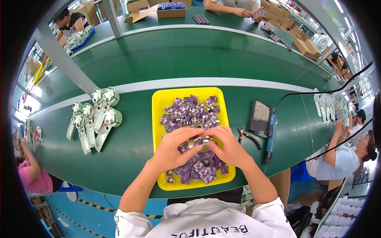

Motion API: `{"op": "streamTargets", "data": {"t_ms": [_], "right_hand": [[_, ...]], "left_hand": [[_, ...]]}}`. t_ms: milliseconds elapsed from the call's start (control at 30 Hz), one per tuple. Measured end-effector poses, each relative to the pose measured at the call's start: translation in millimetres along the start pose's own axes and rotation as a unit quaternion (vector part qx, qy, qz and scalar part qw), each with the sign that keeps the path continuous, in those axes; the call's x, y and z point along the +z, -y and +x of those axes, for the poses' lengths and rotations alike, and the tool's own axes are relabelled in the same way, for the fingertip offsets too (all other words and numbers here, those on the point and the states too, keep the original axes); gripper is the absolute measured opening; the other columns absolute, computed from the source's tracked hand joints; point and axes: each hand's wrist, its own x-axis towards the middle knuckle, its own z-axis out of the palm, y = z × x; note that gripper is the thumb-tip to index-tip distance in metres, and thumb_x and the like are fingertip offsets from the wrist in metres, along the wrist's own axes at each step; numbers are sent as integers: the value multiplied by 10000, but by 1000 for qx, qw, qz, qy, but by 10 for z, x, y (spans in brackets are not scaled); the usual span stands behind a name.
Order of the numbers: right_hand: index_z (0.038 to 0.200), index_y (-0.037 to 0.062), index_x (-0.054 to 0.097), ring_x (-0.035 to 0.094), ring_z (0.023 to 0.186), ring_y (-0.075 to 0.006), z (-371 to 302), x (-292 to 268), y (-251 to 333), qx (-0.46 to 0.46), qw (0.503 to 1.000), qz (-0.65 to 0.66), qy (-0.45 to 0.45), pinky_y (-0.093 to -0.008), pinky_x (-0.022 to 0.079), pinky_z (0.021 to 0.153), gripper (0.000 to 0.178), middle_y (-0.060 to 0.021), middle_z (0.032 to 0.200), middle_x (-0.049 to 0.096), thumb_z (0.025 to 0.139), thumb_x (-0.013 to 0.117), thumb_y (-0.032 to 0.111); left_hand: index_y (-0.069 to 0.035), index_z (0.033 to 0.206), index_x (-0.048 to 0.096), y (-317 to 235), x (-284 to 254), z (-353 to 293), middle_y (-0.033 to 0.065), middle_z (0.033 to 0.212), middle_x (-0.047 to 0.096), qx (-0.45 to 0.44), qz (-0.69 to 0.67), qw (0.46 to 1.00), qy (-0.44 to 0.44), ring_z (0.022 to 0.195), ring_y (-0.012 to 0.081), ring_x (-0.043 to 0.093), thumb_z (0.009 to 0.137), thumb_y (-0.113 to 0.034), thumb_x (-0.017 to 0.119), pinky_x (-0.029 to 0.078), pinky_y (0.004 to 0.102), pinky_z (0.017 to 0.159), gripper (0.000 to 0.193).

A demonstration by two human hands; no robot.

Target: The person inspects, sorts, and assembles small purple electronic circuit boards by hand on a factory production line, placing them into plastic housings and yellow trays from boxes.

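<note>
A small circuit board [204, 140] is pinched between my two hands above a yellow tray [158, 95]. My left hand [174, 147] grips its left side, thumb and fingers closed together. From the other side my right hand [227, 146] closes its fingertips on the same board. Many small purple circuit boards [190, 113] lie heaped in the tray, both beyond my hands and nearer to me. My fingers hide part of the held board and the middle of the heap.
To the right are a black box of small metal parts [260, 115], orange-handled pliers [249, 138] and a blue electric screwdriver [271, 137]. Pale green plastic housings [97, 119] with wires stand at left. A cable [313, 93] crosses at right. Other people work around the green bench [135, 158].
</note>
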Motion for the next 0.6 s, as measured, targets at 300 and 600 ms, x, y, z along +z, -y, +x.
{"op": "streamTargets", "data": {"t_ms": [300, 600], "right_hand": [[1041, 61, 676, 635, 832, -249, 199, 120, 105, -66, 988, 5, -139, -361, 526, 709, 280, -77, 906, 628, 773, 752, 34], [947, 95, 689, 580, 820, -242, 189, 358, 111, -141, 944, -147, -260, -382, 453, 715, 308, -27, 871, 600, 664, 810, 80]], "left_hand": [[-10, 1282, 593, 126, 19, -41, 133, 1138, 601, -100, -125, 987, -24, 930, 206, 680, 862, -97, 731, 546, 319, 830, 451], [41, 1251, 567, 192, 156, -51, 101, 1196, 562, -244, -362, 896, -82, 1013, 163, 659, 938, -51, 661, 555, 285, 855, 339]]}}
